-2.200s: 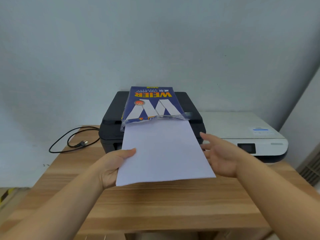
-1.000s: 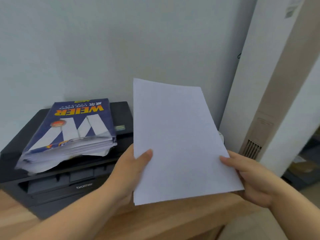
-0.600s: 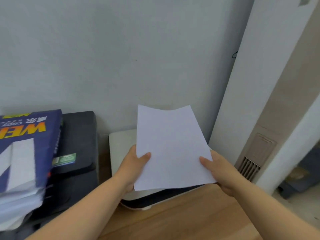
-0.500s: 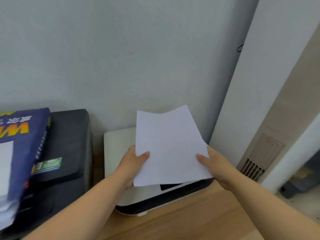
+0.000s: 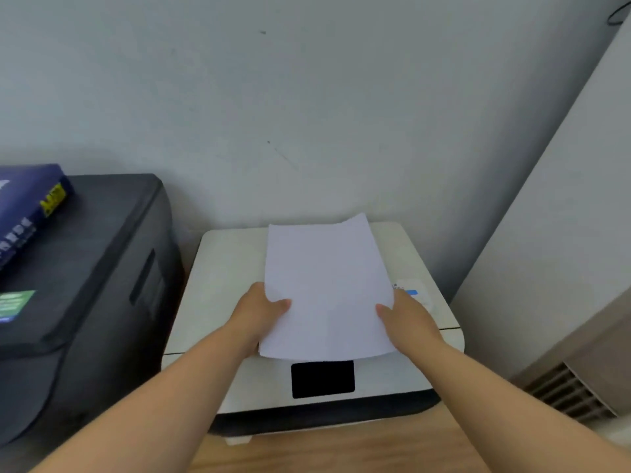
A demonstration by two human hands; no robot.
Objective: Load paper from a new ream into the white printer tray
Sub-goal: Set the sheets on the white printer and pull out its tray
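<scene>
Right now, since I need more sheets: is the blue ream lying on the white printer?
No, the blue ream lies on the black printer, left of the white printer.

A wooden table [image 5: 341, 452] with a light grain carries two machines. The white printer [image 5: 225, 268] stands on it in the middle, with its dark base resting on the wood. The black printer [image 5: 102, 302] stands just beside it on the left, with a narrow gap between them. Under the white printer's front edge there is a small pale piece [image 5: 239, 440], maybe a foot.
</scene>
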